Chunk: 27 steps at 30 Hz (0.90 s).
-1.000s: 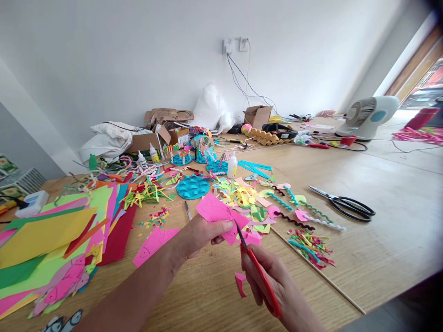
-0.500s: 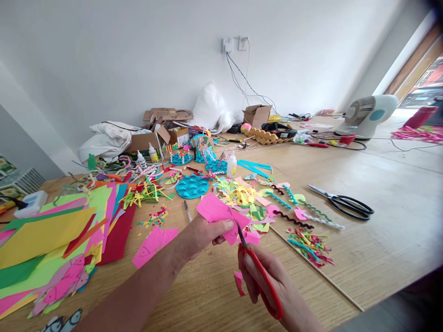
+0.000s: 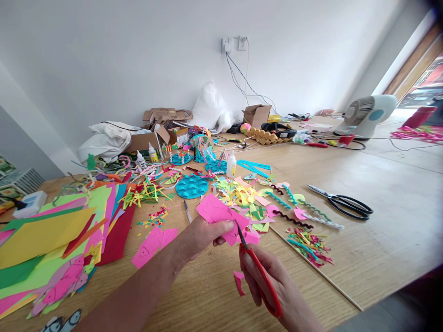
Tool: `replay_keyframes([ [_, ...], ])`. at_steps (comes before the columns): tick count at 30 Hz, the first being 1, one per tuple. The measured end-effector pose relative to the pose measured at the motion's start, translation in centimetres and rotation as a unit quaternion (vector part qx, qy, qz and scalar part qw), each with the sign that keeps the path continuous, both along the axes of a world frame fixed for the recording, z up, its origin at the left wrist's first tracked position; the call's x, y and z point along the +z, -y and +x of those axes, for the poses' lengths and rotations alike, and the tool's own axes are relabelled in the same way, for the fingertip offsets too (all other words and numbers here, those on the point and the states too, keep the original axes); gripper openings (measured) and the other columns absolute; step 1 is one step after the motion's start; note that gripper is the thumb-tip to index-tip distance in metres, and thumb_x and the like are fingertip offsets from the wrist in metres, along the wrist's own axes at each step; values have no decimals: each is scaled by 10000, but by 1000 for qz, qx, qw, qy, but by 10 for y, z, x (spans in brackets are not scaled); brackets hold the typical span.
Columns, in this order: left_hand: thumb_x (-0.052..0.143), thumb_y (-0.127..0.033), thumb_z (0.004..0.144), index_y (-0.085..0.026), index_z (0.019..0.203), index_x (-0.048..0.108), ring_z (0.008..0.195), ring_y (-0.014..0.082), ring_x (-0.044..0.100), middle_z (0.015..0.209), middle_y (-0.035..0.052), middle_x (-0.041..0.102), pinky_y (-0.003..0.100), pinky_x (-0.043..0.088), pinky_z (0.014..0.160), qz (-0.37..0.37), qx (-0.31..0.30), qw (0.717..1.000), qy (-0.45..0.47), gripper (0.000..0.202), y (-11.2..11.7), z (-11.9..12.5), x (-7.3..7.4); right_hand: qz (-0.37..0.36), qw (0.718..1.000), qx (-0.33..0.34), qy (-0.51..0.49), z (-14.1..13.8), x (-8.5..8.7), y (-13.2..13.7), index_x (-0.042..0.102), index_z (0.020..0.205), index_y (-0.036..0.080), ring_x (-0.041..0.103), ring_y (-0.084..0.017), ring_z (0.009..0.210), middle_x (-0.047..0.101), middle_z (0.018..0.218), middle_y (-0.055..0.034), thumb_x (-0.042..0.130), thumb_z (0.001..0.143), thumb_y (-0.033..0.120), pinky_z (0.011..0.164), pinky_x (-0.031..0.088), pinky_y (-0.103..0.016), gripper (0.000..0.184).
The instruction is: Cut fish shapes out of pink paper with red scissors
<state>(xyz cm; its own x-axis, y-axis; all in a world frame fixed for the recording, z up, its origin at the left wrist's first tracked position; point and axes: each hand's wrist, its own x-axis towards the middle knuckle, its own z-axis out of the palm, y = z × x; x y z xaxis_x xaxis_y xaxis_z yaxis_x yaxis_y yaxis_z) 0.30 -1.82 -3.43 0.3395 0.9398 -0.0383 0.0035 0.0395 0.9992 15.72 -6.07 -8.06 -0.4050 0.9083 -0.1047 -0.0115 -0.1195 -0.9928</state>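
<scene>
My left hand [image 3: 204, 234] pinches a piece of pink paper [image 3: 216, 213] and holds it above the wooden table [image 3: 380, 240]. My right hand [image 3: 273, 286] grips red-handled scissors [image 3: 259, 272], whose blades point up into the lower right edge of that pink paper. A small pink offcut [image 3: 238, 281] lies on the table just below the scissors. More pink cut-outs [image 3: 154, 244] lie to the left of my left forearm.
Stacked coloured paper sheets [image 3: 48, 235] cover the left of the table. Paper scraps and pipe cleaners [image 3: 297, 216] lie ahead, with black scissors [image 3: 346, 203] to the right, glue bottles [image 3: 231, 166], a thin wooden stick [image 3: 318, 272], a fan [image 3: 367, 115] and cardboard boxes [image 3: 152, 138] behind.
Almost nothing has moved. My right hand with the red scissors shifted slightly while the blades stay at the edge of the pink paper.
</scene>
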Motion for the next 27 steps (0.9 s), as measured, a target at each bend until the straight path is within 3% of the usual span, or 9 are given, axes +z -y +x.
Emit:
replay_keyframes([
  [9, 553, -333, 669, -150, 620, 486, 425, 51, 348, 501, -50, 434, 190, 250, 400, -10, -3, 1000, -21, 201, -2, -4, -1, 34, 999, 0, 37, 4, -2, 1, 402, 598, 200, 293, -46, 323, 372, 416, 85, 426, 809, 627, 328, 217, -165, 476],
  [16, 557, -334, 677, -150, 616, 485, 426, 54, 355, 499, -48, 439, 195, 257, 403, -7, -7, 1000, -13, 207, -1, -3, 0, 32, 999, 24, 14, 4, 2, 2, 423, 627, 200, 358, -74, 373, 424, 424, 69, 415, 811, 626, 404, 317, -192, 464],
  [27, 572, -361, 669, -149, 578, 498, 430, 63, 368, 489, -34, 451, 199, 258, 408, -9, -14, 1000, 12, 243, 0, 1, 0, 27, 1000, 10, 13, 3, 3, 2, 433, 638, 197, 351, -75, 371, 429, 420, 70, 423, 812, 607, 400, 292, -192, 445],
])
